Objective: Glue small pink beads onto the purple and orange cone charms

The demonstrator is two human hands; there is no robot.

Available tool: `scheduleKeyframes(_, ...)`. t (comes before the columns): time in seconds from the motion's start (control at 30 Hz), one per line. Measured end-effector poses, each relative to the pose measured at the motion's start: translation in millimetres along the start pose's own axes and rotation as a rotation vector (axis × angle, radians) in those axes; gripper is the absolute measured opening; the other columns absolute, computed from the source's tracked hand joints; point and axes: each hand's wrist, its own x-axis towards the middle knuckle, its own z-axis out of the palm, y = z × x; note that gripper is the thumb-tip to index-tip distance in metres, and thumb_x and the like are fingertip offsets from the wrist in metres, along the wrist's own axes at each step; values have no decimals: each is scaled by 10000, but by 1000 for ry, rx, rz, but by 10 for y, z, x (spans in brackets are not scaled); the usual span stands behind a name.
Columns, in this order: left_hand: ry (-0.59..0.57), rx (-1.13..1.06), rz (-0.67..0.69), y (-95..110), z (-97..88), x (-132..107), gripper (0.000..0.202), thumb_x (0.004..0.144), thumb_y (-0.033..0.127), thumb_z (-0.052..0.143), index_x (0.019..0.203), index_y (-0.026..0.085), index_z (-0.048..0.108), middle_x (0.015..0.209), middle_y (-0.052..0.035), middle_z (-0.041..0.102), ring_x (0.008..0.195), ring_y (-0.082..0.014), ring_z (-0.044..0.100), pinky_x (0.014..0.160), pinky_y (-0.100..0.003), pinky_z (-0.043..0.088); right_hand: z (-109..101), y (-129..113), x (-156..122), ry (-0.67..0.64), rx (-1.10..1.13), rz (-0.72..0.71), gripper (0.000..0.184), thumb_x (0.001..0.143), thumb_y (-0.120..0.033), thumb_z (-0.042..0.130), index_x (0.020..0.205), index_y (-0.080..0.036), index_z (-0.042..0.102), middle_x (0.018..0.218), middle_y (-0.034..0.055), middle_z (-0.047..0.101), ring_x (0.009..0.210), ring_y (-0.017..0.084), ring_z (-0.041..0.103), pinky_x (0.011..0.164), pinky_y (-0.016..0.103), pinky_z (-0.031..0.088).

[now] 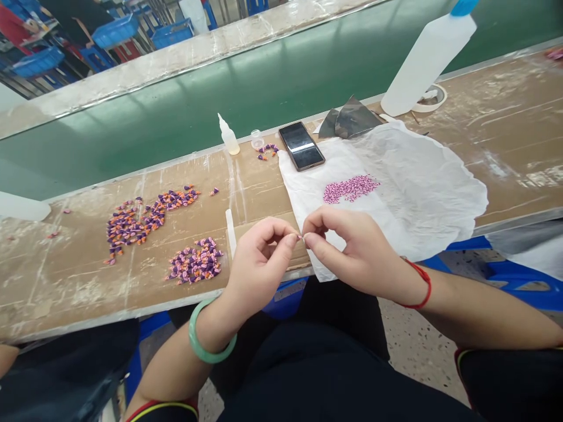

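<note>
We've got the left hand (259, 258) and right hand (347, 246) up close together, just over the bench (65, 281) front edge. Both are curled, thumb and finger pinched on one tiny pale piece (301, 237) held between them. It's mostly hidden by the fingertips and too small to make out.

Under and ahead of the right hand lies a crumpled white sheet (422, 187), its near edge hanging at the bench edge, with a patch of small pink beads (350, 189) on it. Further ahead of that hand are a phone (301, 146), a dark crumpled wrapper (349, 119) and a big plastic bottle with a blue cap (428, 58), cut off at the top of the view.

Left of the left hand, a white strip (230, 233) sits just beside it. Past that are two loose heaps of purple-and-orange pieces (196, 261) (152, 220), and ahead are a small glue bottle (229, 136) and a clear cup (257, 139).

A green belt (176, 111) runs along the far bench edge. The left wrist wears a green bangle (210, 334), the right a red string (417, 285). We can't see what's under the hands.
</note>
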Motion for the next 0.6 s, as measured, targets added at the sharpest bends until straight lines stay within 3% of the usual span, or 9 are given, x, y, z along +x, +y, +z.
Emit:
scheduleKeyframes(0.23, 74, 209, 218, -17, -7, -16, 151, 905, 144, 538, 768, 202, 567, 789, -26, 603, 711, -148, 550, 610, -267, 455, 65, -31, 27, 13, 67, 79, 145, 817, -112, 563, 698, -188, 531, 610, -42, 559, 569, 87, 494, 539, 213, 386)
scheduleKeyframes(0.47, 77, 323, 260, -10, -68, -39, 166, 905, 127, 533, 759, 200, 563, 789, -29, 595, 704, -149, 553, 575, -263, 438, 142, -27, 50, 20, 113, 109, 151, 794, -118, 556, 662, -187, 527, 584, -43, 544, 554, 85, 479, 527, 213, 368)
scheduleKeyframes(0.6, 51, 266, 219, -7, -122, -20, 163, 903, 148, 550, 751, 199, 578, 778, -24, 608, 705, -147, 561, 592, -266, 445, 182, -2, 70, 27, 131, 96, 147, 781, -118, 547, 656, -190, 517, 569, -45, 532, 536, 82, 472, 509, 210, 363)
